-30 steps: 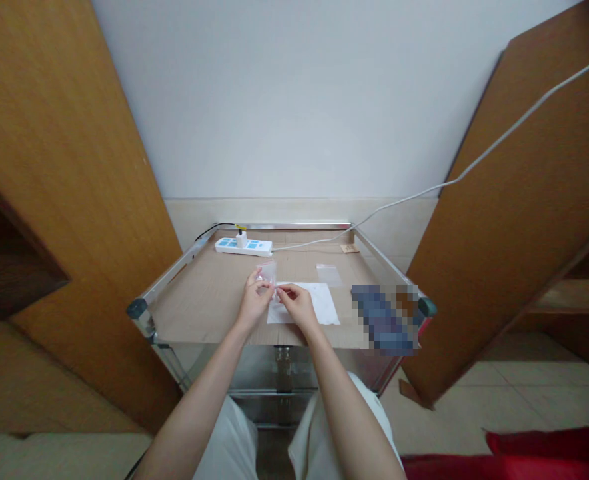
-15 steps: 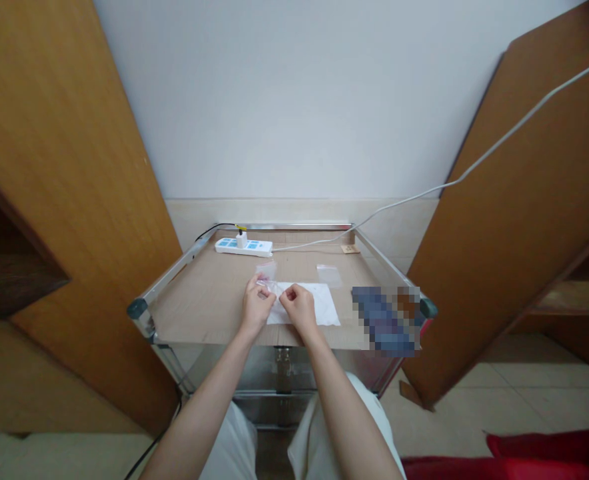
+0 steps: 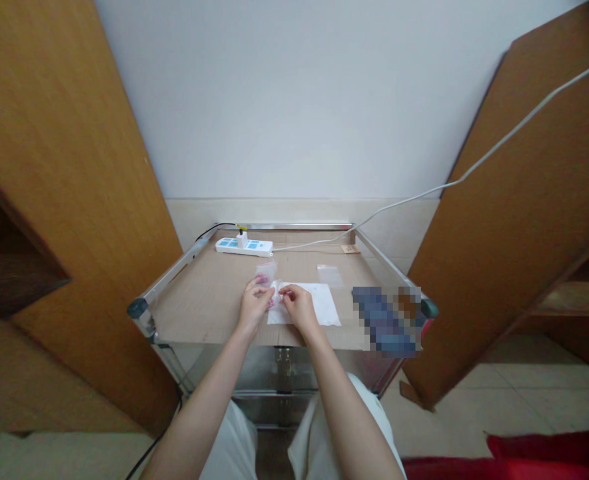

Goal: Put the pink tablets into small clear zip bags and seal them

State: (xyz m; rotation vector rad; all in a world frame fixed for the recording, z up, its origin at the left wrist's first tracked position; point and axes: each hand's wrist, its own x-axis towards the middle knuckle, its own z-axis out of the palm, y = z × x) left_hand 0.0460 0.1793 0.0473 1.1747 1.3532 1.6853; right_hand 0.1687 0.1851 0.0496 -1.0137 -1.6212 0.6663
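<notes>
My left hand (image 3: 253, 305) and my right hand (image 3: 297, 307) sit close together above the near edge of a white paper sheet (image 3: 310, 315). A small clear plastic bag (image 3: 266, 272) with pinkish contents stands just beyond my left fingers, which seem to hold it. My right fingertips pinch a small whitish-pink piece (image 3: 274, 292) between the hands. Its exact shape is too small to tell. A second clear plastic bag (image 3: 328, 275) lies flat beyond the paper, out of reach of both fingers.
The tabletop is tan board in a metal-railed cart (image 3: 199, 293). A white power strip (image 3: 243, 247) with a plug stands at the back, its white cable (image 3: 314, 243) running right. A pixelated object (image 3: 385, 320) covers the right side. Wooden panels (image 3: 74, 200) flank the cart.
The bag has dropped from upright between my fingers to a lower spot beyond my left hand. Pinkish contents now show in it, and my hands have drawn slightly closer together.
</notes>
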